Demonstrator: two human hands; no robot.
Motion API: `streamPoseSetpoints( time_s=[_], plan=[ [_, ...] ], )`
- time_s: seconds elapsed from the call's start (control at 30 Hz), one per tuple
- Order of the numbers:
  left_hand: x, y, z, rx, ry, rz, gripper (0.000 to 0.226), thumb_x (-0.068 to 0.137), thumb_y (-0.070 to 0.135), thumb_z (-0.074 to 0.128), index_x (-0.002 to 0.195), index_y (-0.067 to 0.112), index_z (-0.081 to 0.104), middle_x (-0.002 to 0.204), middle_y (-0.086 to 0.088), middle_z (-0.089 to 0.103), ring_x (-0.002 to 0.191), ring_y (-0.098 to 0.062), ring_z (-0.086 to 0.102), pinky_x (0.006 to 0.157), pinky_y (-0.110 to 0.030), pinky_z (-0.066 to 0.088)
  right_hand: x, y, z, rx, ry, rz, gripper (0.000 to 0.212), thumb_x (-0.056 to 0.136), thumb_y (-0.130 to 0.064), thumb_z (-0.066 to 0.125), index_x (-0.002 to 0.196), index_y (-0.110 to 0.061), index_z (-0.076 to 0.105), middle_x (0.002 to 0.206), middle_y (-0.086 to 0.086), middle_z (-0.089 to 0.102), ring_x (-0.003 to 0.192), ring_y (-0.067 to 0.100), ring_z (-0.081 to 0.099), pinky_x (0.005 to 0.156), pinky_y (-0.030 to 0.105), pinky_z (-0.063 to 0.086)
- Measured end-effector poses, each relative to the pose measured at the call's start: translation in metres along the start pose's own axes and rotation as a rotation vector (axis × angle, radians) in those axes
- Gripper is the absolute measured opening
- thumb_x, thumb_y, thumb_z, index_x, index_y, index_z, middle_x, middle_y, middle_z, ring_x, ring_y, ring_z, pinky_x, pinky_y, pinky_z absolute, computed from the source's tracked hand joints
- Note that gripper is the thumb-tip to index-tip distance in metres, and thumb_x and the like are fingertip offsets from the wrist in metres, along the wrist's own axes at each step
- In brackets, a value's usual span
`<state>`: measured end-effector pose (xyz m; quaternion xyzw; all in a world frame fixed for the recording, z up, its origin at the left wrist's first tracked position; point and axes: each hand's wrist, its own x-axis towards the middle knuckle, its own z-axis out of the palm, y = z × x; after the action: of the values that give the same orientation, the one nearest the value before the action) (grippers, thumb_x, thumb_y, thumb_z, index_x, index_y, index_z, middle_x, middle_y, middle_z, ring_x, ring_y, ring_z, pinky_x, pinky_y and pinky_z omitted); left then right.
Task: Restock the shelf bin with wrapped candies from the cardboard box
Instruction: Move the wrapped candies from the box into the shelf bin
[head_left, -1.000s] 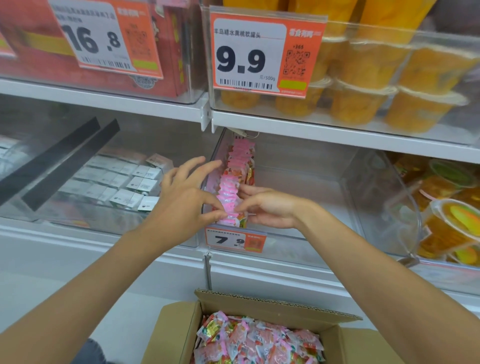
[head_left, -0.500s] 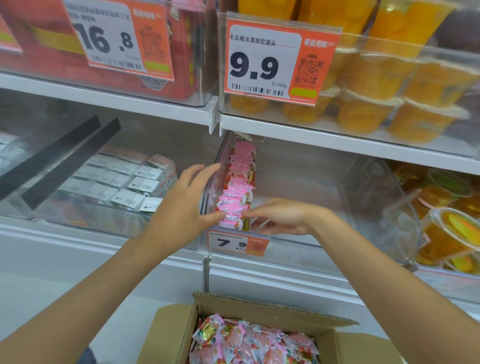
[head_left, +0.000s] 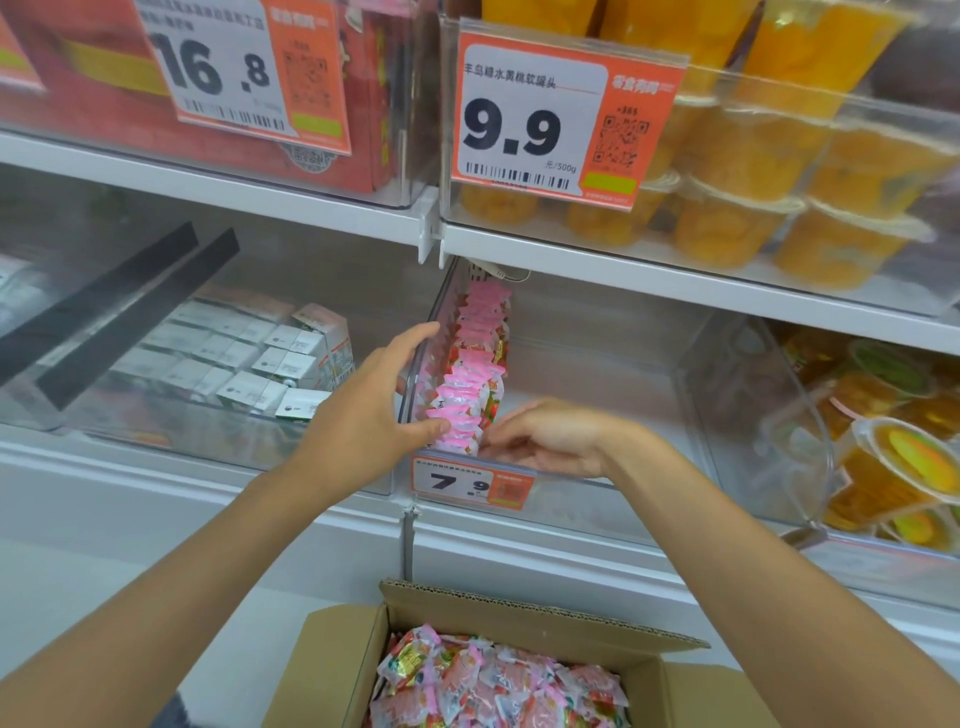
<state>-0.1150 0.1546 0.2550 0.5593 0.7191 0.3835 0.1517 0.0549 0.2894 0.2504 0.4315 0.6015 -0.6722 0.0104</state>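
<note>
A clear shelf bin (head_left: 639, 358) with a 7.9 price tag (head_left: 470, 484) holds a row of pink wrapped candies (head_left: 470, 374) standing along its left wall. My left hand (head_left: 371, 408) lies against that wall with its fingers straight, and its thumb touches the front candies. My right hand (head_left: 553, 441) reaches over the bin's front edge; its relaxed fingers touch the right side of the row's front end. Below, an open cardboard box (head_left: 524, 610) holds several loose wrapped candies (head_left: 493, 686).
To the left, another clear bin holds small white cartons (head_left: 270, 364). Right of the candy bin, a bin holds fruit cups (head_left: 898, 467). The shelf above (head_left: 675, 283) carries orange fruit cups and red boxes behind price tags. The candy bin's right part is bare.
My right hand has dropped lower and flattened near the bin's front edge beside the row. My left hand has stayed against the row's left side, fingers stretching along the wall.
</note>
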Motion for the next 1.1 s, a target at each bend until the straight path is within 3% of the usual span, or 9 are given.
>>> streamPoseSetpoints(
  time_s=[0.1,0.17,0.3,0.4,0.53,0.67,0.8,0.9,1.1],
  plan=[
    [-0.001,0.000,-0.001,0.009,-0.002,-0.004,0.091,0.076,0.036,0.083,0.140,0.059,0.022,0.141,0.017,0.046,0.113,-0.013,0.054,0.094,-0.045,0.050,0.006,-0.005,-0.008,0.030,0.252,0.000,0.014,0.087,0.004,0.053,0.099,-0.004,0.053,0.092,0.007,0.051,0.079,0.019,0.056,0.087,0.031,0.052],
    [-0.002,0.000,0.000,0.010,0.000,-0.001,0.090,0.076,0.037,0.082,0.139,0.060,0.022,0.140,0.018,0.046,0.112,-0.013,0.054,0.093,-0.045,0.050,0.005,-0.013,0.005,0.127,0.191,0.007,0.020,0.077,0.013,0.045,0.076,-0.007,0.046,0.077,0.005,0.047,0.069,0.015,0.045,0.084,0.028,0.043],
    [-0.001,0.001,0.000,0.009,0.008,-0.004,0.091,0.074,0.036,0.083,0.138,0.061,0.023,0.138,0.019,0.046,0.107,-0.010,0.055,0.089,-0.044,0.051,0.021,-0.018,0.026,0.122,0.102,-0.077,0.090,0.044,0.012,0.041,0.134,0.011,0.038,0.122,0.013,0.049,0.103,0.028,0.050,0.073,0.029,0.046],
    [-0.001,0.002,0.000,0.015,0.007,-0.013,0.091,0.075,0.037,0.083,0.140,0.059,0.023,0.138,0.019,0.047,0.109,-0.010,0.054,0.090,-0.044,0.051,0.023,-0.013,0.016,0.133,0.133,-0.063,0.079,0.056,0.017,0.038,0.135,0.015,0.034,0.115,0.011,0.051,0.102,0.023,0.052,0.080,0.026,0.045],
    [-0.001,0.001,0.000,0.029,0.005,-0.015,0.091,0.076,0.038,0.082,0.140,0.059,0.021,0.137,0.017,0.048,0.108,-0.012,0.055,0.089,-0.044,0.051,0.019,-0.013,0.018,0.137,0.089,-0.081,0.094,0.058,0.016,0.042,0.147,-0.011,0.037,0.148,0.011,0.043,0.124,0.021,0.049,0.095,0.025,0.046],
    [0.000,0.002,-0.001,0.045,-0.009,-0.018,0.091,0.076,0.037,0.082,0.140,0.057,0.021,0.135,0.015,0.049,0.108,-0.011,0.054,0.089,-0.044,0.051,0.016,-0.019,0.024,0.189,0.103,-0.098,0.075,0.056,0.015,0.040,0.129,0.002,0.048,0.140,0.023,0.045,0.101,0.025,0.040,0.087,0.026,0.039],
    [0.002,0.004,-0.004,0.018,-0.054,-0.027,0.091,0.076,0.037,0.082,0.143,0.054,0.023,0.143,0.013,0.044,0.114,-0.011,0.053,0.094,-0.043,0.049,-0.009,-0.018,0.019,0.098,0.192,-0.101,0.061,0.078,0.022,0.032,0.133,0.002,0.048,0.099,0.004,0.059,0.095,0.017,0.053,0.078,0.018,0.047],
    [-0.001,0.013,-0.007,-0.016,-0.029,-0.036,0.088,0.077,0.037,0.082,0.147,0.046,0.029,0.140,0.003,0.045,0.119,-0.014,0.048,0.101,-0.036,0.043,-0.035,-0.019,0.024,-0.100,0.372,-0.234,0.048,0.090,0.012,0.043,0.138,0.004,0.045,0.130,0.011,0.057,0.122,0.025,0.050,0.101,0.030,0.042],
    [-0.041,0.049,0.002,0.073,0.243,0.069,0.028,0.083,0.029,0.074,0.107,0.027,0.059,0.090,0.009,0.055,0.081,-0.014,0.052,0.070,-0.038,0.049,-0.080,0.017,0.045,-0.429,0.760,-0.733,0.025,0.083,0.000,0.059,0.095,-0.019,0.068,0.085,-0.006,0.061,0.064,0.009,0.050,0.065,0.015,0.040]
  ],
)
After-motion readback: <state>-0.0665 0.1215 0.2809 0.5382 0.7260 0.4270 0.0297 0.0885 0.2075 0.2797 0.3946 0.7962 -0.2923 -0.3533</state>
